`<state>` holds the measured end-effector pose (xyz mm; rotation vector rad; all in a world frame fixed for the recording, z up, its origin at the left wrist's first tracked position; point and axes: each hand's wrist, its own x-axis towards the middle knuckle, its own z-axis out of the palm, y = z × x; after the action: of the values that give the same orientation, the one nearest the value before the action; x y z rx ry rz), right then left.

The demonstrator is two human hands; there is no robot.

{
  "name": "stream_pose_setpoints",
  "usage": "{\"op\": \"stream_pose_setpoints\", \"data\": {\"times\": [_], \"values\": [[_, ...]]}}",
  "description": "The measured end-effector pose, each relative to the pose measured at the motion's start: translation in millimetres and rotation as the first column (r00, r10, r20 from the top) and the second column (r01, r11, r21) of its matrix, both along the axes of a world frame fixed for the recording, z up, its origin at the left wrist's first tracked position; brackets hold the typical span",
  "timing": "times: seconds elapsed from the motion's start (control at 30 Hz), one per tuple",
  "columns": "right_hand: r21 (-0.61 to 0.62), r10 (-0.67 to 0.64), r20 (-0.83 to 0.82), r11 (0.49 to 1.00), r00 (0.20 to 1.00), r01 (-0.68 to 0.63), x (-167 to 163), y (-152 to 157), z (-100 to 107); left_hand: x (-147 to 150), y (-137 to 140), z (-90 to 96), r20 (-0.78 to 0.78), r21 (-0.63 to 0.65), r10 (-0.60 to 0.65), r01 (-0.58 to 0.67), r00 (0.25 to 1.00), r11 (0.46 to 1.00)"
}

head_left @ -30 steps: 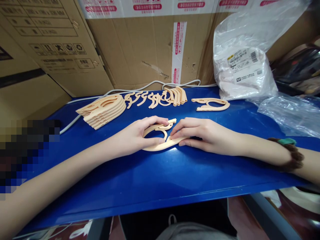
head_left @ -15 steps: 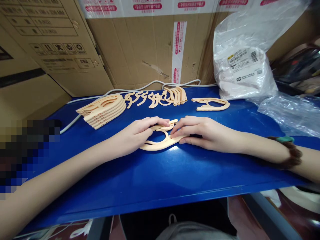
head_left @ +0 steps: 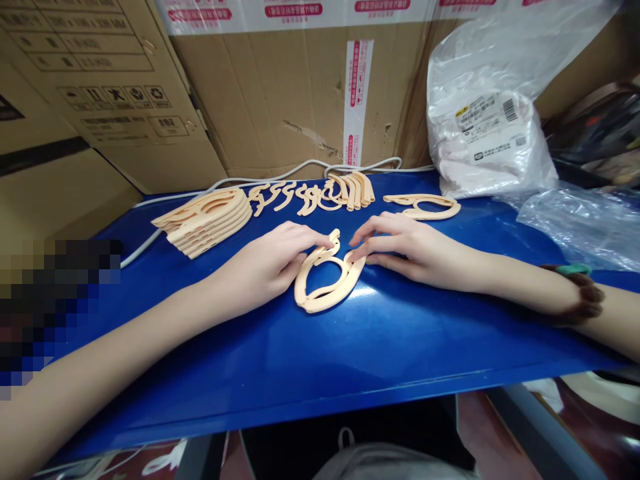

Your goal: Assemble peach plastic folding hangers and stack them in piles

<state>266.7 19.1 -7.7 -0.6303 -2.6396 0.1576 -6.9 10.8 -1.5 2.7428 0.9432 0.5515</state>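
A beige plastic folding hanger [head_left: 334,301] lies on the blue table between my hands, its two curved arms around a round gap. My left hand [head_left: 281,257] grips its left arm, with the index fingertip near the small hook piece at the top. My right hand [head_left: 400,243] holds the upper end of the right arm between thumb and fingers. Just beyond my right hand lies another folding hanger [head_left: 435,208]. A stack of beige hanger pieces [head_left: 210,220] is at the back left. Loose hooks [head_left: 285,193] and a row of curved arms [head_left: 354,190] lie to its right.
Cardboard boxes [head_left: 280,93] stand behind the blue table [head_left: 280,373]. A white cable [head_left: 310,163] runs along the back. A white plastic bag [head_left: 493,140] with a label and some clear plastic wrap [head_left: 585,223] are at the right. A dark, pixelated object is at the left edge.
The hanger has turned, its ends tilting up and its lower curve coming nearer to me. My left fingers have risen slightly, and my right hand has shifted a little up and away.
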Motion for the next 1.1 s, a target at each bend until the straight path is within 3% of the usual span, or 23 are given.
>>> {"op": "stream_pose_setpoints", "data": {"times": [0.23,0.43,0.67,0.8,0.97,1.1], "values": [[0.042,-0.203,-0.007,0.978,0.979,0.203,1,2,-1,6,-10,1.8,-0.05,0.035,-0.045,0.047,0.998,0.998],[-0.093,-0.152,0.024,0.984,0.988,0.153,-3,-6,7,10,-14,3.3,-0.029,-0.023,-0.045,0.045,0.999,0.999],[-0.194,0.085,0.146,0.98,0.986,-0.056,-4,-13,7,11,-15,3.4,-0.068,-0.101,0.038,-0.045,0.997,0.994],[-0.187,0.058,0.121,0.982,0.991,-0.034,-5,-13,6,9,-16,4.2,-0.103,-0.106,0.053,-0.064,0.993,0.992],[-0.085,-0.088,0.093,0.992,0.992,0.096,-5,-10,6,7,-15,4.6,-0.095,-0.129,0.043,-0.055,0.995,0.99],[-0.066,-0.097,0.103,0.992,0.99,0.104,-4,-9,6,7,-14,4.9,-0.081,-0.111,0.035,-0.044,0.996,0.993]]}}
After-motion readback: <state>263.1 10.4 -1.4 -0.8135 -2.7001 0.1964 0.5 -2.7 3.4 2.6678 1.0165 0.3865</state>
